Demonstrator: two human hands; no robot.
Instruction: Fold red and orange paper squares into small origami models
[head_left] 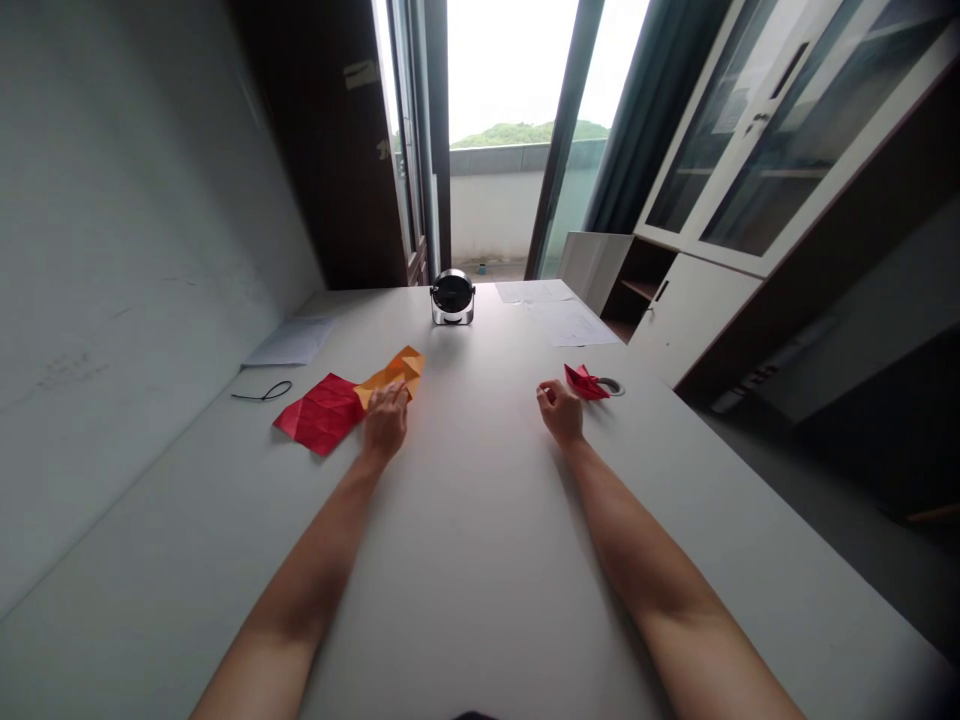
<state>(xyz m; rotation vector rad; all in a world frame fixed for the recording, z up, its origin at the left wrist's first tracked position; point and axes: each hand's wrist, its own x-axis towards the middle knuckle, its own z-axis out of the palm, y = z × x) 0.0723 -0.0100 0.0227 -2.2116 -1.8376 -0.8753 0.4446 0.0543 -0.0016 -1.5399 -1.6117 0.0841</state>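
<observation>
My left hand (pixel 386 422) is at a creased sheet of orange paper (pixel 399 370), its bent fingers closed on the near edge. Beside it lies a creased sheet of red paper (pixel 321 412), which the orange sheet touches or slightly overlaps. My right hand (pixel 561 410) rests on the table with its fingers curled in, and nothing shows in them. Just to the right of that hand sits a folded red paper piece (pixel 585 382), shaped like a small boat. It is against a grey-white ring (pixel 613 387) that looks like a roll of tape.
The white table (pixel 472 560) carries a round black device on a metal stand (pixel 452 297) at its far end. Paper sheets (pixel 574 324) lie at the back right, others (pixel 289 342) by the left wall. A thin black loop (pixel 262 393) is at the left.
</observation>
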